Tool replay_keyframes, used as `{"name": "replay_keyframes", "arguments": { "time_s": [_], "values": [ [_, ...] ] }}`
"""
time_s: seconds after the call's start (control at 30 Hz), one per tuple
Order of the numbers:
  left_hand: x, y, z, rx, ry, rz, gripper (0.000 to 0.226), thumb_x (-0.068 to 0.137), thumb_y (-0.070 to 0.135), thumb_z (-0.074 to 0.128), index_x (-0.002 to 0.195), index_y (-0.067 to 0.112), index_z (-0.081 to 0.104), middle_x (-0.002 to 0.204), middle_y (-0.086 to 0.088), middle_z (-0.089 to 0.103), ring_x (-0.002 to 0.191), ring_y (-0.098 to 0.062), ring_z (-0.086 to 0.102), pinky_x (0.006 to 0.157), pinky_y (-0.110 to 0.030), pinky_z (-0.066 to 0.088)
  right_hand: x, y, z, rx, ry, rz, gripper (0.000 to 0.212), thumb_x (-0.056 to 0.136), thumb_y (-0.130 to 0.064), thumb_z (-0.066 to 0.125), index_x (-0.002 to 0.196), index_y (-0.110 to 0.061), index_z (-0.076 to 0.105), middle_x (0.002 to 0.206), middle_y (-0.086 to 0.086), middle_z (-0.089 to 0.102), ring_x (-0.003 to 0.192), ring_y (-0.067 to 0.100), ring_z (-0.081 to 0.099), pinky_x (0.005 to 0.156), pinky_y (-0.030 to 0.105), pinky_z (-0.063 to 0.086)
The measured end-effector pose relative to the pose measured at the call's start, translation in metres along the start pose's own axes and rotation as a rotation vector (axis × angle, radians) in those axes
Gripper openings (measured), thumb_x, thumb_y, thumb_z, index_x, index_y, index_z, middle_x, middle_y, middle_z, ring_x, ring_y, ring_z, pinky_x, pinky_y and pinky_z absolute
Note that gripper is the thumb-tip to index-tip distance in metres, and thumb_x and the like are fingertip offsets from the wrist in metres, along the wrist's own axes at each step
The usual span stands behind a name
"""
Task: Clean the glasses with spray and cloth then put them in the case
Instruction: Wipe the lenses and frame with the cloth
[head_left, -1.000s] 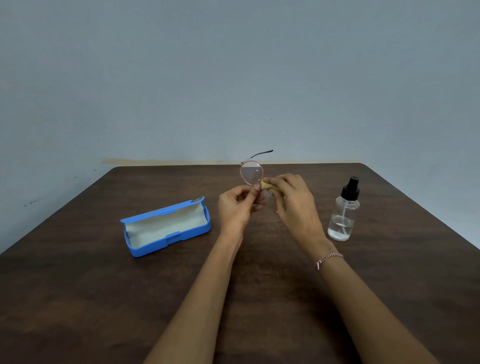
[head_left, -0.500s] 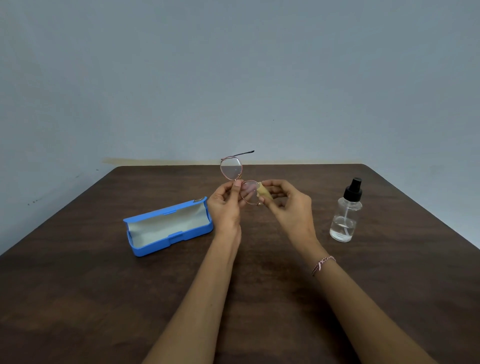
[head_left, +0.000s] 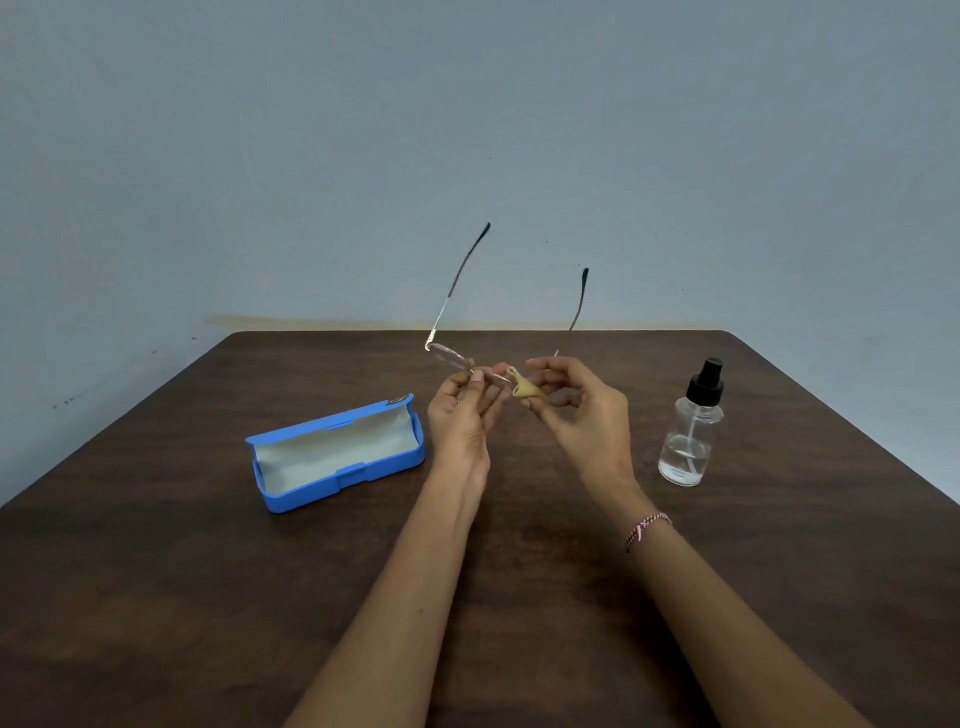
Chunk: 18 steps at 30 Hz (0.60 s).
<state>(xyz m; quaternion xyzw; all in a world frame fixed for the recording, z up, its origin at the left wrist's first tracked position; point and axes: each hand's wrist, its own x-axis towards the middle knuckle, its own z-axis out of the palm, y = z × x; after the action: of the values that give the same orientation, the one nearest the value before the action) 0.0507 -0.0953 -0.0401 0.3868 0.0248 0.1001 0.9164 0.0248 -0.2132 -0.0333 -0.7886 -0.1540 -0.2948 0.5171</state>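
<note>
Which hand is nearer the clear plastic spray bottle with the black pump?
Right. The right hand, pinching a tan cloth, is just left of the clear spray bottle; the left hand, holding thin-framed glasses, is farther left.

case (head_left: 337, 457) left on table (head_left: 156, 597), glasses (head_left: 451, 357) held centre, spray bottle (head_left: 691, 431) right

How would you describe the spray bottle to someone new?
On the dark wooden table, look right of the right hand. The spray bottle stands upright there: clear, with a black pump top, unlike the blue case on the left.
</note>
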Motion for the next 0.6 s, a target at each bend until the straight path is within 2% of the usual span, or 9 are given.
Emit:
{"name": "replay_keyframes", "arguments": {
  "time_s": [0.17, 0.27, 0.47, 0.6],
  "values": [
    [0.003, 0.005, 0.0, -0.11, -0.001, 0.026, 0.012, 0.096, 0.004, 0.046, 0.088, 0.012, 0.051, 0.097, -0.016, 0.069, 0.09, -0.019, 0.07, 0.082, -0.029, 0.056, 0.008, 0.005, -0.004, 0.541, 0.222, 0.336, 0.03, 0.075, -0.002, 0.074, 0.101, -0.015, 0.066, 0.09, 0.002, 0.071, 0.087, 0.014, 0.067, 0.076, 0.025, 0.057],
    [0.001, 0.007, 0.002, -0.133, -0.005, 0.009, 0.012, 0.096, 0.005, 0.046, 0.09, 0.012, 0.053, 0.094, -0.014, 0.071, 0.095, -0.022, 0.069, 0.082, -0.03, 0.057, 0.008, 0.011, -0.007, 0.786, 0.241, 0.535, 0.028, 0.081, -0.001, 0.067, 0.108, -0.002, 0.063, 0.081, 0.0, 0.073, 0.079, 0.011, 0.069, 0.073, 0.023, 0.057],
    [-0.003, 0.005, 0.006, -0.114, -0.065, -0.001, 0.01, 0.096, 0.005, 0.046, 0.094, 0.01, 0.054, 0.097, -0.015, 0.071, 0.098, -0.023, 0.069, 0.083, -0.03, 0.057, 0.007, 0.007, -0.004, 0.979, 0.092, 0.616, 0.013, 0.087, 0.002, 0.057, 0.093, -0.005, 0.066, 0.076, 0.002, 0.073, 0.071, 0.009, 0.069, 0.07, 0.021, 0.057],
    [-0.005, 0.003, 0.008, -0.084, -0.055, 0.011, 0.009, 0.095, 0.006, 0.047, 0.096, 0.011, 0.054, 0.097, -0.014, 0.071, 0.103, -0.024, 0.067, 0.09, -0.035, 0.053, 0.009, 0.005, -0.004, 1.067, 0.081, 0.624, 0.015, 0.087, 0.004, 0.055, 0.096, -0.003, 0.064, 0.078, 0.002, 0.073, 0.072, 0.008, 0.069, 0.071, 0.02, 0.056]
  ]
}}
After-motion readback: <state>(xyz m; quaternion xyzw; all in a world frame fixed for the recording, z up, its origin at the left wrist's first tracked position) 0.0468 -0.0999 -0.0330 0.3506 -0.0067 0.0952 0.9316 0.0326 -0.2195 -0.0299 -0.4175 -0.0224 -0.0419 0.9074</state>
